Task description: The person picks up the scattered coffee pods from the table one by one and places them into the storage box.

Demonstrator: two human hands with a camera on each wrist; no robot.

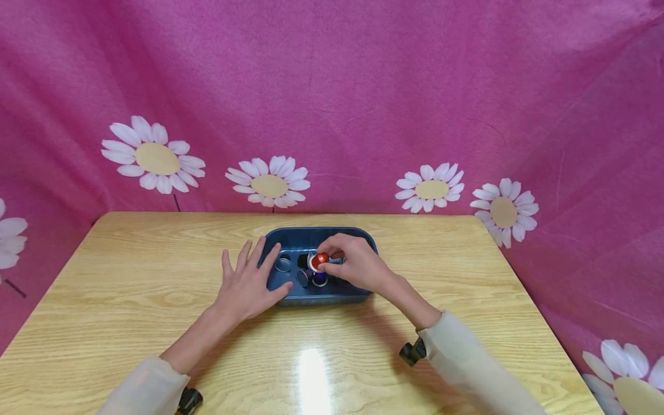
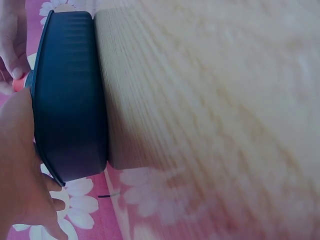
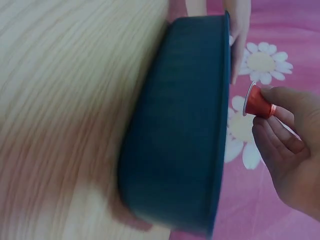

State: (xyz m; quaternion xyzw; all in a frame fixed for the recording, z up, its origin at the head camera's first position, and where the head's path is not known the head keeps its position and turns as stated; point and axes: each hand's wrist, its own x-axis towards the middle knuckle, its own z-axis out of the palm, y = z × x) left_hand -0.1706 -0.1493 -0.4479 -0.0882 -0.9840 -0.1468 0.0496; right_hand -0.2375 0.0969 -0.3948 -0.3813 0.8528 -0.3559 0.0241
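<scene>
My right hand [image 1: 360, 266] pinches a red coffee capsule [image 3: 259, 102] between thumb and fingers, above the inside of a dark blue tub [image 1: 317, 301]. The right wrist view shows the capsule's pale rim facing away from the palm, just past the tub's edge. Fingers spread, my left hand [image 1: 248, 289] rests at the tub's left rim. On the tub floor lie several more capsules, among them a deep blue capsule [image 1: 320, 279], a black capsule [image 1: 303, 261] and, apart at the left, a capsule with a silvery rim [image 1: 282, 264]. My right hand hides part of the tub's right end.
The tub stands on a light wood table [image 1: 171, 259], near its back edge. Behind it hangs a pink cloth [image 1: 332, 104] printed with white daisies, which also closes in both sides. Small dark wrist cameras [image 1: 412, 351] sit under both pale sleeves.
</scene>
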